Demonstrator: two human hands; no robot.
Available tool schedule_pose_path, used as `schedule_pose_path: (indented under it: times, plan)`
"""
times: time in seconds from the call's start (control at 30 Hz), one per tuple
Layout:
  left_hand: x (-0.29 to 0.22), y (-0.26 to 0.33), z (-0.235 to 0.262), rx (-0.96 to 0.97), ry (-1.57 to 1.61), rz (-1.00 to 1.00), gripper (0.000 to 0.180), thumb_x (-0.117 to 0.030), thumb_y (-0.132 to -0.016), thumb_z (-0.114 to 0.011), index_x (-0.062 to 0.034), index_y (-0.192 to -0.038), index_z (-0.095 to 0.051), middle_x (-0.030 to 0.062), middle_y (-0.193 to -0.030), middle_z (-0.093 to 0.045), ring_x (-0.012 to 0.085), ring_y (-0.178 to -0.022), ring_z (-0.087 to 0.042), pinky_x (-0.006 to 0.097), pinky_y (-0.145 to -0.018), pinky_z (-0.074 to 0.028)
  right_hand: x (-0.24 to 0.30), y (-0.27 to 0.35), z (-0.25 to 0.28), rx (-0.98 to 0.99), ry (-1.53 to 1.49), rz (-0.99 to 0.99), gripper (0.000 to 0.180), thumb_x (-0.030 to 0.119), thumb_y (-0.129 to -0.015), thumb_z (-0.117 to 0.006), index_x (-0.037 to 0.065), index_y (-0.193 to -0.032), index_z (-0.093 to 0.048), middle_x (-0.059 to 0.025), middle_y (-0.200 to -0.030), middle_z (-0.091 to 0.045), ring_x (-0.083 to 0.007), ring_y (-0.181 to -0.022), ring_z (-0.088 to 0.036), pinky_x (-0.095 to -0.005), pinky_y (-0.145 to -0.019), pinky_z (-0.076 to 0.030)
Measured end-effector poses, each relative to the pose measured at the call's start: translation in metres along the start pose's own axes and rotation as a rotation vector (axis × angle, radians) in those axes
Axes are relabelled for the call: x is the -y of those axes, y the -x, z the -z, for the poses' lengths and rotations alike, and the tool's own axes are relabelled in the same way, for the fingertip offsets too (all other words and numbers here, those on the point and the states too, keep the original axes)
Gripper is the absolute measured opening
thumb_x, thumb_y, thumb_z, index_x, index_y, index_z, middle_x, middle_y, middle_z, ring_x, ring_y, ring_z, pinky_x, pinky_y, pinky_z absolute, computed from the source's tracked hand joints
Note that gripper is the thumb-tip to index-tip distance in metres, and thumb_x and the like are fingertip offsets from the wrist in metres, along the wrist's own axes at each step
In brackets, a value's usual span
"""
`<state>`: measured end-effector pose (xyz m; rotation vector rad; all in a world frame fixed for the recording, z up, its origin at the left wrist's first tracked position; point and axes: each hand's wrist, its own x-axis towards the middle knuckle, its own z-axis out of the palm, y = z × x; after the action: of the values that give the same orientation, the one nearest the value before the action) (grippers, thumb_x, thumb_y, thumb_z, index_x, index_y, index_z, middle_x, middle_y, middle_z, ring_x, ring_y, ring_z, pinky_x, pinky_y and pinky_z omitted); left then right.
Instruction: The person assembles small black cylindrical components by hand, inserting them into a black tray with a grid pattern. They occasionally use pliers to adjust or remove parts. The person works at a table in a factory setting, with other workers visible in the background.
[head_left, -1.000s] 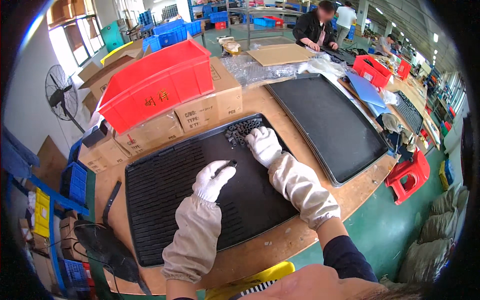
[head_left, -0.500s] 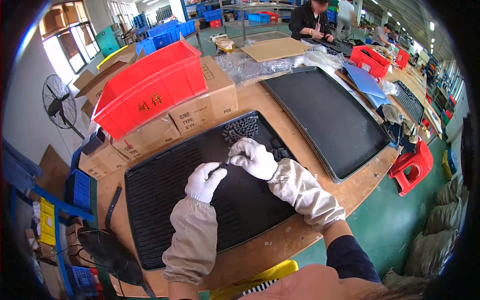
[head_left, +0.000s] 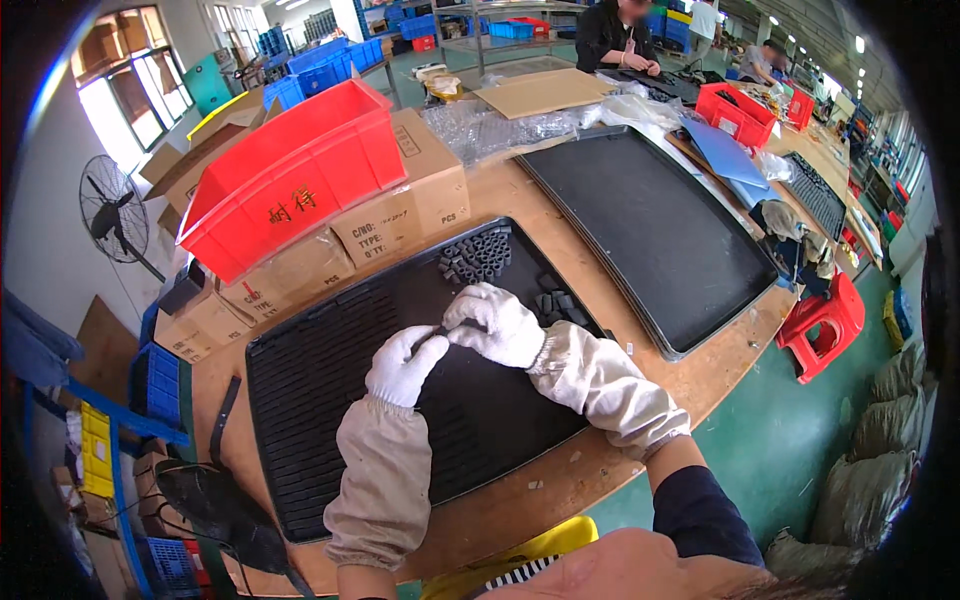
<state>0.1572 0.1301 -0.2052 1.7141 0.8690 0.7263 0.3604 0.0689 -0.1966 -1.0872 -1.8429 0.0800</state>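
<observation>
Both my hands wear white gloves and meet over a large black tray (head_left: 520, 425). My left hand (head_left: 405, 366) is closed in a pinch on a small black piece (head_left: 441, 331), mostly hidden by the fingers. Against the same piece, the fingers of my right hand (head_left: 497, 326) are pressed together from the right. Beyond the hands lies a cluster of short black tube-like parts (head_left: 478, 254), with a few loose black pieces (head_left: 562, 306) beside my right cuff. Rows of dark slim parts (head_left: 325, 405) fill the tray's left side.
Red bin (head_left: 300, 180) on cardboard boxes (head_left: 405, 215) borders the tray's far left. Stacked black trays (head_left: 650, 230) lie to the right. A black bag-like object (head_left: 215, 510) sits near left, and a red stool (head_left: 825, 325) stands right. Another person (head_left: 610, 45) works across the table.
My right hand has drawn slightly left and closer to my left hand, covering more of the small black piece. My left hand has barely moved.
</observation>
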Motion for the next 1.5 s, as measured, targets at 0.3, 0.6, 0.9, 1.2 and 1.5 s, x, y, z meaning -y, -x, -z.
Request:
schedule_pose_path:
  times: [0.3, 0.6, 0.9, 1.2, 1.5]
  plan:
    - [-0.021, 0.009, 0.005, -0.040, -0.302, -0.127, 0.029, -0.020, -0.090, -0.072, -0.0012, -0.111, -0.070, 0.0095, -0.103, -0.071, 0.0180, -0.095, -0.066, 0.031, -0.087, -0.051, 0.002, -0.002, -0.005, 0.084, 0.090, 0.047, 0.026, 0.012, -0.079, -0.074, 0.009, -0.104, -0.066, -0.0090, -0.096, -0.068, -0.0319, -0.091, -0.065, -0.0430, -0.081, -0.052]
    - [-0.012, -0.005, 0.016, -0.173, 0.102, -0.011, 0.033, -0.029, -0.093, -0.068, -0.0039, -0.114, -0.070, 0.0083, -0.109, -0.072, 0.0146, -0.101, -0.066, 0.030, -0.091, -0.050, -0.009, 0.010, -0.002, 0.148, -0.032, -0.116, 0.025, 0.011, -0.080, -0.074, 0.007, -0.103, -0.069, -0.0145, -0.098, -0.071, -0.0347, -0.094, -0.068, -0.0413, -0.084, -0.055]
    - [-0.005, -0.005, 0.021, -0.132, 0.257, 0.038, 0.032, -0.031, -0.094, -0.067, -0.0059, -0.114, -0.070, 0.0019, -0.102, -0.070, 0.0085, -0.089, -0.062, 0.025, -0.079, -0.051, 0.010, 0.008, -0.013, 0.649, -0.011, -0.036, 0.026, 0.012, -0.079, -0.074, 0.011, -0.104, -0.069, -0.0095, -0.098, -0.069, -0.0330, -0.096, -0.065, -0.0446, -0.086, -0.052]
    - [-0.012, -0.005, 0.022, -0.123, 0.340, 0.039, 0.031, -0.030, -0.095, -0.065, -0.0058, -0.114, -0.069, 0.0016, -0.102, -0.069, 0.0083, -0.090, -0.062, 0.025, -0.078, -0.052, 0.009, 0.008, -0.013, 0.710, -0.017, -0.027, 0.023, 0.009, -0.083, -0.069, 0.015, -0.105, -0.071, -0.0102, -0.095, -0.069, -0.0335, -0.095, -0.064, -0.0453, -0.083, -0.053]
    - [-0.012, -0.003, 0.021, -0.094, 0.308, 0.014, 0.028, -0.026, -0.097, -0.063, -0.0055, -0.114, -0.069, 0.0014, -0.101, -0.069, 0.0077, -0.089, -0.061, 0.024, -0.077, -0.051, -0.002, 0.009, -0.007, 0.688, -0.043, -0.033, 0.031, 0.013, -0.079, -0.075, 0.013, -0.109, -0.068, -0.0079, -0.107, -0.067, -0.0317, -0.102, -0.062, -0.0435, -0.089, -0.050]
